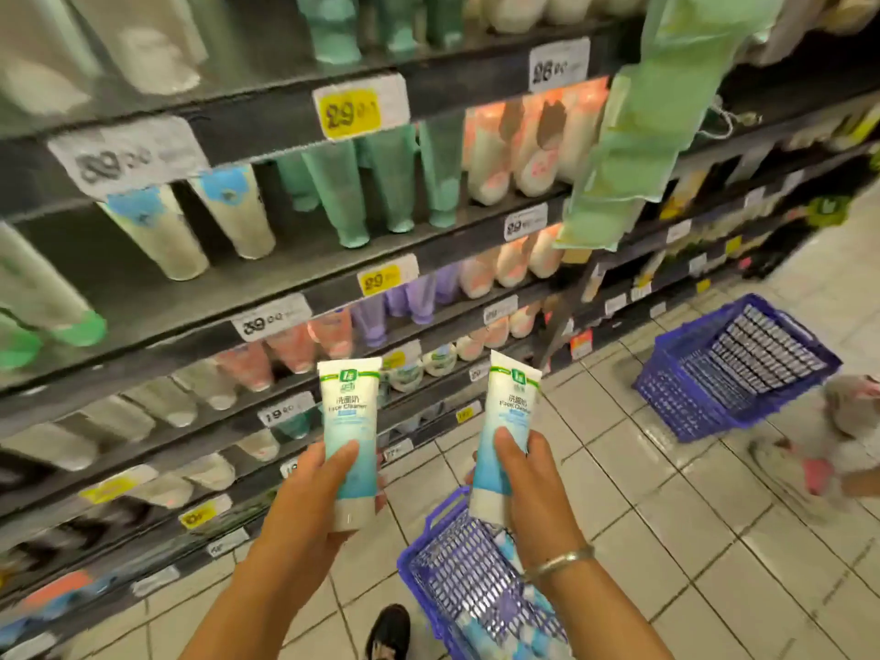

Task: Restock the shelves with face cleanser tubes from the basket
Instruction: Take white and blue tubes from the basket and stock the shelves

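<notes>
Held upright before store shelves [266, 283]: face cleanser tube [350, 431] in left hand [314, 497], second tube [505, 431] in right hand [533, 493], fingers curled round each; blue basket [428, 559] w/ more tubes below.

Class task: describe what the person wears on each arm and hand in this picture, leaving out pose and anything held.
Both forearms are bare, with no sleeves showing. The right hand has a thin silver-coloured bangle round its wrist. The left hand shows no gloves, rings or watch.

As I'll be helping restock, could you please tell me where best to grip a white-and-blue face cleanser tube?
Grip the blue lower body just above the white cap, from behind with the thumb across the front, as the left hand holds its white-and-blue face cleanser tube; the flat crimped end points up.
</notes>
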Demonstrator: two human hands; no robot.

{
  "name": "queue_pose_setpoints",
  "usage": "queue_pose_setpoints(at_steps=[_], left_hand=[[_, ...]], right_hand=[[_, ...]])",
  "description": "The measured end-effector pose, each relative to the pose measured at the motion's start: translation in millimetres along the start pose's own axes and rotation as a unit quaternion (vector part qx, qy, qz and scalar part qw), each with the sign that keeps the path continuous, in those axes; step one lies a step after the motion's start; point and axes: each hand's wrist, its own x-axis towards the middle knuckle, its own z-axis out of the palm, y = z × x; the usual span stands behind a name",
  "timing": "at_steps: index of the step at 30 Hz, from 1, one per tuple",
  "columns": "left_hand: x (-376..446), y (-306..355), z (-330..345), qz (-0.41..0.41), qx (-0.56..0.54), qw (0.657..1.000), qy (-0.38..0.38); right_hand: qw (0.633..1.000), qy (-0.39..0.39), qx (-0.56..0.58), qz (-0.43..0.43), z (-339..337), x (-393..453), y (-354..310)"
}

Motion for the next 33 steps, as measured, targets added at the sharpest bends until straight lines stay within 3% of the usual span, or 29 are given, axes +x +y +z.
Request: queue_pose_setpoints(at_steps=[11,19,28,33], left_hand=[[-156.3,90.6,-128.8,0.150,-0.179,0.969,0.083],[-216.0,116.6,-232.3,0.188,-0.237,0.942,0.142],[-247.2,147.0,-385.9,0.240,-0.262,0.924,0.144],[-265.2,160.2,-453.0,0.259,-0.231,0.927,0.143]], right_hand=[[0.965,-0.251,-0.032,-0.063,171.7,-107.7,-56.2],[0.924,-0.368,-0.075,-0.068,288.3,-193.4,-47.1],[0.894,-0.445,-0.044,-0.025,432.4,-263.4,-6.7],[0.880,-0.469,-0.054,-0.044,503.0,-287.1,8.9]])
